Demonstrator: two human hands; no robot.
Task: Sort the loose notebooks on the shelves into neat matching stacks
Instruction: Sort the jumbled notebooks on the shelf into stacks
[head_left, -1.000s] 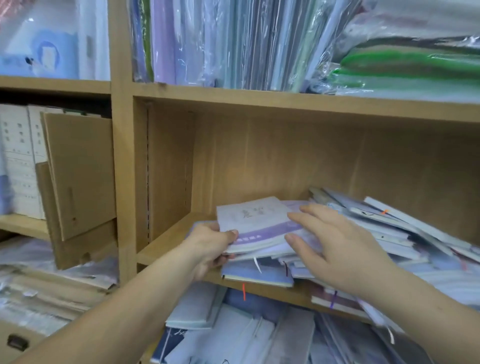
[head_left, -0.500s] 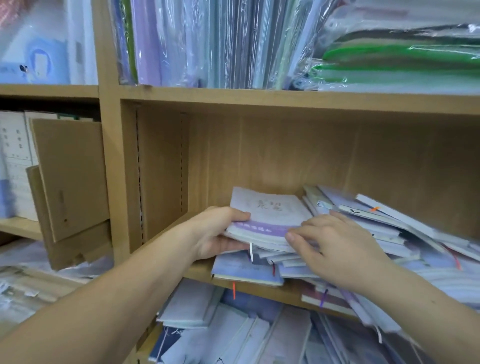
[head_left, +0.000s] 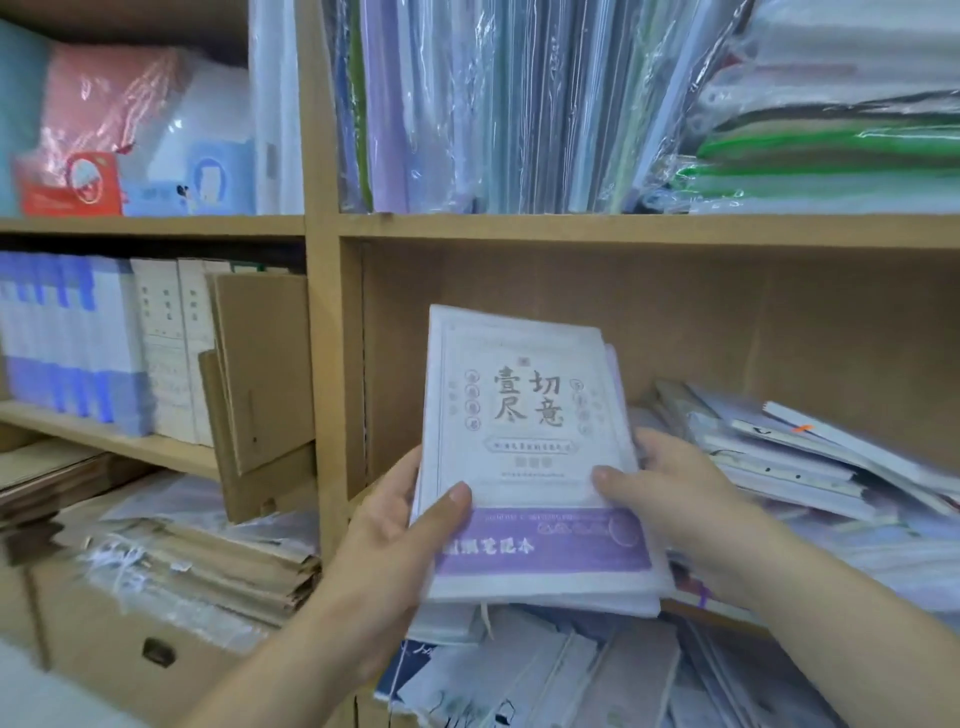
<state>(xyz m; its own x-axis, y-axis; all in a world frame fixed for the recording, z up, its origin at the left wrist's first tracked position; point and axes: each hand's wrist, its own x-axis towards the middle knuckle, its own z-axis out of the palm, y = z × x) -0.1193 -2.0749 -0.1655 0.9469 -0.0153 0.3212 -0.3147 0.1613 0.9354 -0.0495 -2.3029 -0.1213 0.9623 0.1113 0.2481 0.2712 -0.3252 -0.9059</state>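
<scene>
Gripping a small stack of notebooks (head_left: 524, 431) by its lower corners, both hands held it upright and tilted slightly back, the top book's white cover and purple band facing the camera. The left hand (head_left: 400, 525) curled round the stack's left edge with its thumb laid across the front cover. The right hand (head_left: 675, 504) clasped the right edge the same way, thumb on the cover and fingers behind. Both forearms reached up from the bottom of the view. The stack was off the shelf, in front of the wooden compartment (head_left: 727, 322). Just right of the right hand, a loose pile of notebooks (head_left: 779, 457) lay slumped and fanned on that compartment's board. Below the hands, more notebooks (head_left: 597, 680) lay jumbled in the lower compartment. Above the hands, plastic-wrapped folders (head_left: 493, 104) stood packed upright on the higher shelf. Left of the left hand, cardboard sheets (head_left: 260, 374) leaned in the neighbouring bay, beside white boxes (head_left: 171, 353).
</scene>
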